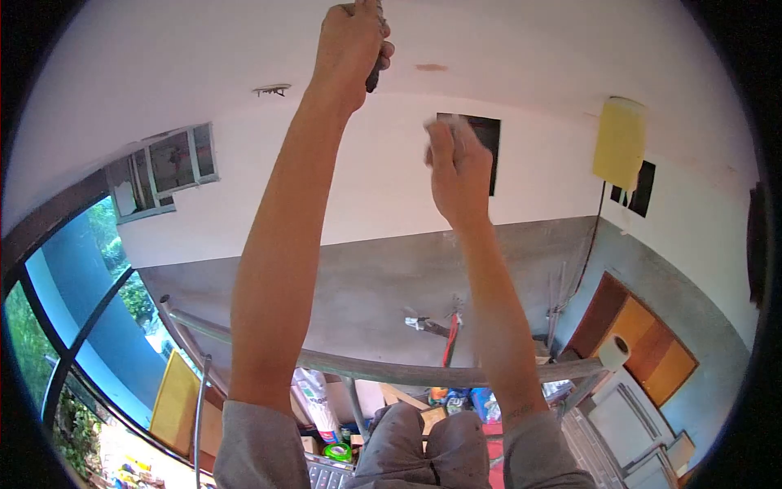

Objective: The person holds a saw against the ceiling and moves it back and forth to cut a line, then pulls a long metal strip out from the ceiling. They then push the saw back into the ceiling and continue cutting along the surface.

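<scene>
My left hand (pixel 352 50) is raised to the top edge of the view, close under the white ceiling. Its fingers are wrapped round a slim tool with a black handle (pixel 373 79), whose upper end runs out of view, so its kind is not clear. My right hand (pixel 461 175) is lifted lower and to the right, in front of a dark square wall opening (pixel 494 155). Its fingers are curled together and smeared by motion. Something pale may be at the fingertips, but I cannot make it out.
A grey metal rail (pixel 407 376) crosses in front of my legs. Below it lie bags, a green tape roll (pixel 337 451) and boards. A yellow panel (pixel 621 144) hangs at the upper right. Windows (pixel 171 167) are on the left, an orange-brown cabinet (pixel 643 334) on the right.
</scene>
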Action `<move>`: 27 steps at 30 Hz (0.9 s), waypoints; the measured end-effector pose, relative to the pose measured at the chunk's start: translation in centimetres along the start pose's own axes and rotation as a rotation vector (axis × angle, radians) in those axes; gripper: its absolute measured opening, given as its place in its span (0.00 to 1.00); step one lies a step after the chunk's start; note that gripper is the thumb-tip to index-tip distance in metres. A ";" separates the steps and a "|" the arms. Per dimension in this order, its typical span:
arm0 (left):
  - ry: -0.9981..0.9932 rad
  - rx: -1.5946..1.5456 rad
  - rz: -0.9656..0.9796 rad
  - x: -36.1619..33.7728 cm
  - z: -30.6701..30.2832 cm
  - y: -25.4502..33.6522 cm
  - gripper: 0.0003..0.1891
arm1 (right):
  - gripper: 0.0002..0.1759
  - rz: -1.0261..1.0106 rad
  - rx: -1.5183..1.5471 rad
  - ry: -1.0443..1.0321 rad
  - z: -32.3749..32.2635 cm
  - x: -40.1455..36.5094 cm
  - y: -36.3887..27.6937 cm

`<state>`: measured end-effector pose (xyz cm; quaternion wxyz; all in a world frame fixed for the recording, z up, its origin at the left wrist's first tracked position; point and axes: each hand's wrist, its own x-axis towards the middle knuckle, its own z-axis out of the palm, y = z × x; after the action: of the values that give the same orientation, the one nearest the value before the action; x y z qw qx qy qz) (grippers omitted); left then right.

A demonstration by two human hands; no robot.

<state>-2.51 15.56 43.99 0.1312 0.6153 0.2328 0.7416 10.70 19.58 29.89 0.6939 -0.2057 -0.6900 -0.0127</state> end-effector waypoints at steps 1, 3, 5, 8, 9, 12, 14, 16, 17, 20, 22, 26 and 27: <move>0.016 0.086 -0.024 0.0 0.3 0.2 0.19 | 0.19 0.089 -0.142 -0.051 0.2 -0.9 2.7; 0.045 0.242 0.069 -0.3 0.5 0.2 0.18 | 0.20 0.190 -0.399 -0.174 1.4 -3.1 9.6; 0.054 0.384 0.284 -1.1 0.1 -0.6 0.21 | 0.21 0.267 -0.582 -0.397 2.4 -7.6 18.9; 0.104 0.591 0.297 -0.8 0.0 -0.2 0.20 | 0.23 0.496 -0.677 -0.872 0.3 -16.1 28.9; 0.110 0.670 0.338 0.3 -0.5 -0.8 0.19 | 0.24 0.572 -0.694 -0.952 -1.2 -18.2 29.1; 0.149 0.760 0.380 0.6 -0.6 -0.8 0.18 | 0.22 0.685 -0.768 -1.064 -4.3 -22.2 30.4; 0.119 0.727 0.299 -0.6 -0.1 0.1 0.18 | 0.20 0.768 -0.680 -0.983 -4.3 -21.3 31.0; 0.116 0.708 0.259 -1.5 0.4 0.5 0.18 | 0.20 0.837 -0.607 -0.949 -3.7 -18.9 31.1; 0.126 0.712 0.261 -1.6 0.6 0.5 0.18 | 0.19 0.853 -0.607 -0.987 -3.3 -17.7 30.7; 0.116 0.744 0.254 -1.7 0.3 0.7 0.18 | 0.18 0.754 -0.652 -1.056 -3.2 -14.9 28.9; 0.099 0.747 0.252 -1.8 -0.1 0.7 0.18 | 0.17 0.616 -0.709 -0.975 -2.6 -15.4 31.4; 0.082 0.757 0.308 -1.4 -0.4 0.8 0.18 | 0.16 0.587 -0.905 -0.871 -5.0 -20.6 39.6; 0.081 0.770 0.327 -1.2 -0.5 0.5 0.18 | 0.15 0.533 -0.969 -0.967 -6.2 -21.6 39.2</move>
<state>-2.64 14.43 43.14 -0.2369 0.6185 0.3975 0.6350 27.38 47.88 -1.16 0.1226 -0.6328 -0.7626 -0.0552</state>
